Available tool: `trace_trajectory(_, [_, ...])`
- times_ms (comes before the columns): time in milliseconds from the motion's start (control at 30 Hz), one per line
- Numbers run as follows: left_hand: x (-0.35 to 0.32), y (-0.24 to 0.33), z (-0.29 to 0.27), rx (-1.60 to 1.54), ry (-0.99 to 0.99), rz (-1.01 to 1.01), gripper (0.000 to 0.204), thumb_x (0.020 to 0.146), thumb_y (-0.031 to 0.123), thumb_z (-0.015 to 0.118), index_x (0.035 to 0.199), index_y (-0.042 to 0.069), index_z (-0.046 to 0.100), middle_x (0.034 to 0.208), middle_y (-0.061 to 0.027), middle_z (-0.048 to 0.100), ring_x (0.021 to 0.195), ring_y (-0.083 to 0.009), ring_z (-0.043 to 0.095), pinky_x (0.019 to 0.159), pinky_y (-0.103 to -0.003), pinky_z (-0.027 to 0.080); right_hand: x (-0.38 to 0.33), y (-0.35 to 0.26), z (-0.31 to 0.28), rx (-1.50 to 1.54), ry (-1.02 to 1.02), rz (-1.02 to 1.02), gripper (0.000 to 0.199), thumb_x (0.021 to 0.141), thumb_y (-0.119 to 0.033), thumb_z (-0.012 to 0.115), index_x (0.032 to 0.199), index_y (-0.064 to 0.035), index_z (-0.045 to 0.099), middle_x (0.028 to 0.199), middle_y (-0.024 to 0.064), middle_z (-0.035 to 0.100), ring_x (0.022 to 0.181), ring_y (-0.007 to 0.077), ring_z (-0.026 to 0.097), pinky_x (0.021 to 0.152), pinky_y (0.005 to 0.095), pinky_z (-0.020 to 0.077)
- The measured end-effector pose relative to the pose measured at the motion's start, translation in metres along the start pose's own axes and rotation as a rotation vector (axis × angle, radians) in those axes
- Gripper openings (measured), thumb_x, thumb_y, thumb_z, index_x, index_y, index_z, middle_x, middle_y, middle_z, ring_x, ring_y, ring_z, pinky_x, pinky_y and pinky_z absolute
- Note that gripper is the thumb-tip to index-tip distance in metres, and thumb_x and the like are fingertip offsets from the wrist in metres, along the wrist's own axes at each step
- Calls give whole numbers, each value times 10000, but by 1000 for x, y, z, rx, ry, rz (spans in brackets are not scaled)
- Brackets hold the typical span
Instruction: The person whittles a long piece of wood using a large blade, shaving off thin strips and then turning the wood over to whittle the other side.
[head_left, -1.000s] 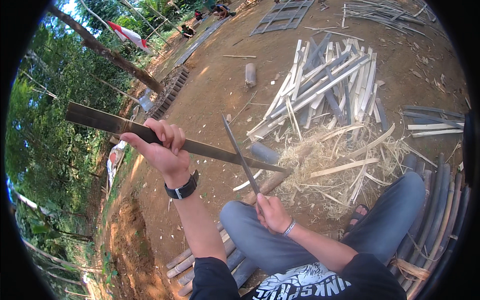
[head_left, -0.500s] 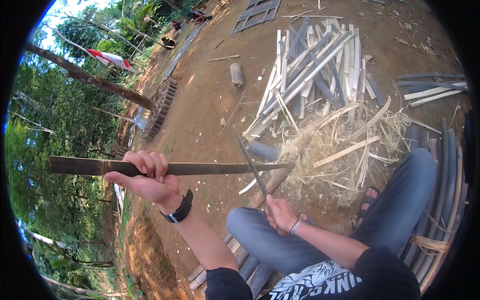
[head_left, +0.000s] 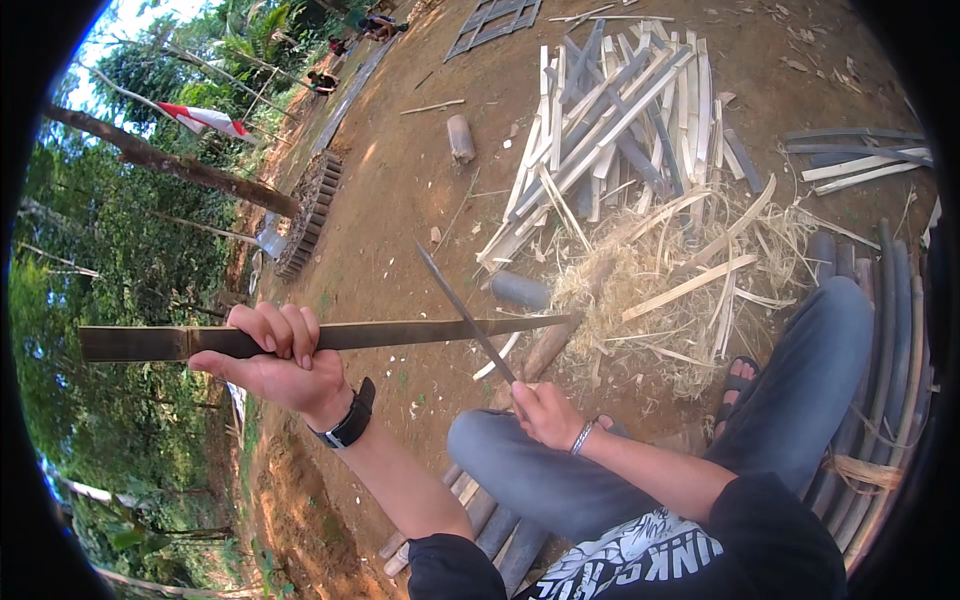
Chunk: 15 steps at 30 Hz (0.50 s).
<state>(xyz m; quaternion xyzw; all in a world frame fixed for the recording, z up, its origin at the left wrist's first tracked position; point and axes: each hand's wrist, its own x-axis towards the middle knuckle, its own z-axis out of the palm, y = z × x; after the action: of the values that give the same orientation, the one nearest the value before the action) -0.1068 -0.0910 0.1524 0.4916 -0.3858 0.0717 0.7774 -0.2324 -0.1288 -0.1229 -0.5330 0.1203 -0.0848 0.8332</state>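
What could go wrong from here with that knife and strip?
The knife crosses the strip that the bare left hand grips; a slip that way might cut the fingers. The right hand is close to the left knee, which a stray stroke might catch. The strip's far end, by the log, may skid.

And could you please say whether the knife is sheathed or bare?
The knife is bare: it shows uncovered from the right hand to its tip.
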Motion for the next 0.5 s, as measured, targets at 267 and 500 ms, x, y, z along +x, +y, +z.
trace_trajectory(267, [0,0,-19,-56,-59,-10,635,859,717,334,617,133,277,469,40,210,349,-57,177,337,-205,150,16,41,-21,83,68,262,662,956,-509,348,528,-20,478,442,54,469,380,171,483,405,311,390])
trace_trajectory(500, [4,1,-31,-66,-166,22,611,882,693,284,624,139,283,487,36,234,338,-58,201,331,-208,150,29,93,-49,-117,178,312,617,958,-509,357,527,-71,412,443,24,433,385,144,447,383,309,381])
